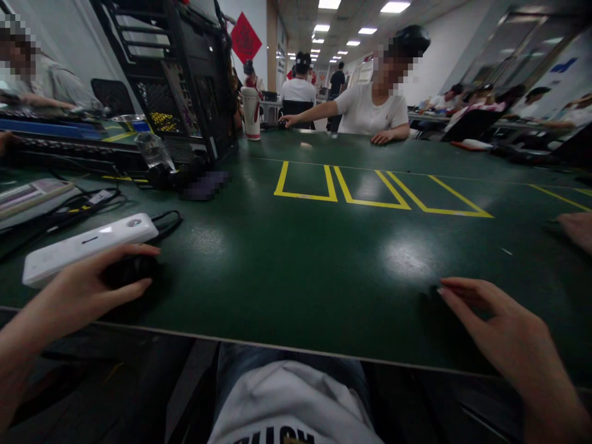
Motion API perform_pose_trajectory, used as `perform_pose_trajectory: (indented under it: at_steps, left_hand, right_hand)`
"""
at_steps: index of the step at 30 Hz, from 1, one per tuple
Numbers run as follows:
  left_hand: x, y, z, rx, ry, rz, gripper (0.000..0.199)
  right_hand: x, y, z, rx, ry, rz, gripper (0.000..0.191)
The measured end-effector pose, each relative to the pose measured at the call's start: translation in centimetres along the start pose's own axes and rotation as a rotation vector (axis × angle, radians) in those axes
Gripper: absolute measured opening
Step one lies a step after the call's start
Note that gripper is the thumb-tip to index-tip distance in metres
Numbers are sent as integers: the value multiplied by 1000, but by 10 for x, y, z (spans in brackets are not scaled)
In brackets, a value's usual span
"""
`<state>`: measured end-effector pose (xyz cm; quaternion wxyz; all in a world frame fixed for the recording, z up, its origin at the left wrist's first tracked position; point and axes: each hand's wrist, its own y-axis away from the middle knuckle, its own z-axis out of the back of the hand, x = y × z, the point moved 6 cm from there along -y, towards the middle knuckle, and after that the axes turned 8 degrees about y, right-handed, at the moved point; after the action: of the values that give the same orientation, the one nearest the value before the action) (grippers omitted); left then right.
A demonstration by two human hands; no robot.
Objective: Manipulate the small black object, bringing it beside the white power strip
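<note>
My left hand (pixel 87 280) lies low over the table near its front edge. Its thumb and index finger sit around a dark rounded object (pixel 127 271), whose kind is too dim to tell. Just behind that hand is a white oblong device (pixel 92 243) with a round button and a black cable. My right hand (pixel 499 327) is at the right front of the table, wrist toward me. Its thumb and index fingertips come together above a shadow; whether a small thing is between them cannot be made out.
The green tabletop (pixel 296 265) carries yellow tape outlines (pixel 305 197). A black metal frame (pixel 185 92), a white cup (pixel 251 114), a clear plastic cup (pixel 155 151) and tangled cables (pixel 69 209) stand at left. A person (pixel 374 105) sits opposite; another person's hand (pixel 578 229) reaches in at right.
</note>
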<state>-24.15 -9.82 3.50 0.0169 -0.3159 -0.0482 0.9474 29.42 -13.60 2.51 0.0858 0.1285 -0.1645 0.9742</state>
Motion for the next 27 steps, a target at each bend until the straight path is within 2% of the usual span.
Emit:
perform_pose_trajectory:
  at_steps: [3,5,7,9,12,15,18,23,27]
  left_hand:
    - [-61,-32,-47,129,15,-176,35]
    - [-103,-56,-78,157,38,-319,36]
    - [-137,-82,-107,189,90,-421,38]
    - [-162,-108,-130,175,149,-486,38]
    - [-189,-141,-157,125,223,-552,37]
    - [-208,-157,-176,121,257,-598,37]
    - [-218,-157,-183,128,277,-656,40]
    - [-217,-142,-175,132,329,-771,66]
    - [-214,-133,-172,140,310,-822,64]
  right_hand:
    - [53,-15,-10,195,-143,221,23]
    - [96,-26,-19,317,-216,383,19]
    - [129,-42,-33,446,-328,462,18]
    - [148,-66,-52,505,-462,420,22]
    - [155,-111,-84,487,-676,249,27]
    - [152,-143,-110,544,-893,93,28]
    - [148,-155,-116,546,-984,36,28]
    - [147,-140,-109,571,-1064,95,30]
    - [149,-127,-102,444,-1067,238,29]
